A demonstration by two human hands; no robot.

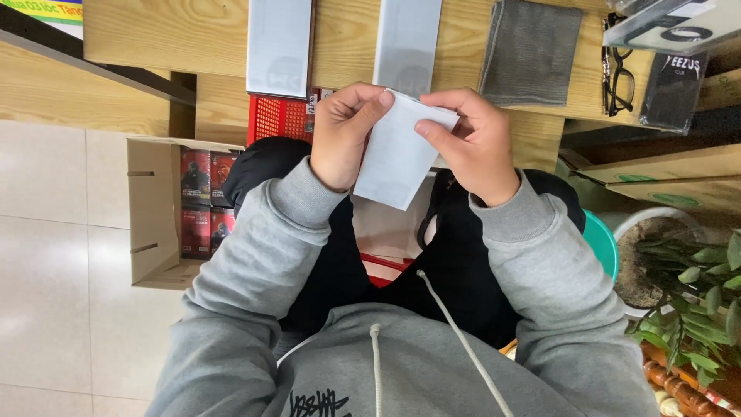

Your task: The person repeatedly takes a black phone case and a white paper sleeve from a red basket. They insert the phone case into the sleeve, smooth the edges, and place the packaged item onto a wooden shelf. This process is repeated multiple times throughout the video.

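Left hand: the left hand (343, 135) is closed on the top left edge of a white packet (395, 154), thumb and fingers pinching it.
Right hand: the right hand (471, 143) is closed on the top right corner of the same packet, fingers curled over it.
White packet: flat, pale and shaped like a long box side; it hangs tilted over the lap, just in front of the near edge of the wooden tabletop (154, 35).
On the tabletop: two more flat white packets (279, 46) lie side by side at the near edge, right behind the hands. A grey cloth (531, 52) lies to their right. Black glasses (620, 73) lie near the right end, beside a black pouch (673, 89).
In the way: the hands cover the top of the held packet.
Under the tabletop: a red basket (276, 117) sits behind the knees.
Cardboard box: an open brown box (150, 216) stands on the floor at the left, with small red and black packs (202, 202) stacked inside.
Right side: a green plant (695, 301) in a white pot (644, 220).
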